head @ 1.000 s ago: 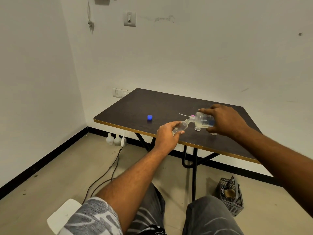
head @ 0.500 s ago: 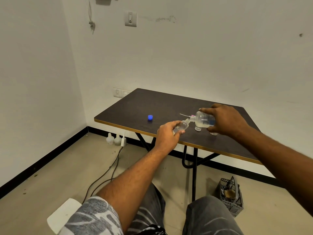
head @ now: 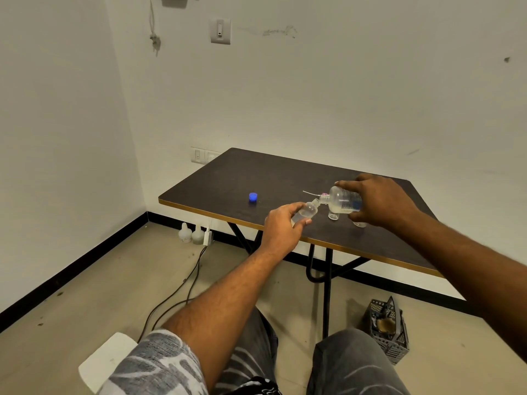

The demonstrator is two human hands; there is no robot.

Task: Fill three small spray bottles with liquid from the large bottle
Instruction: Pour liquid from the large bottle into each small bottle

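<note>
Fingers hold large bottle, label illegible, against small spray bottle

Clear glossy plastic large bottle; matt dark table.

Head camera, looking forward-down over table.

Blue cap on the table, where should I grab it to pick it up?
Pinch the blue cap by its round sides, thumb and one finger, coming straight down. It is small and low, sitting alone on the table with bare top around it.
</note>
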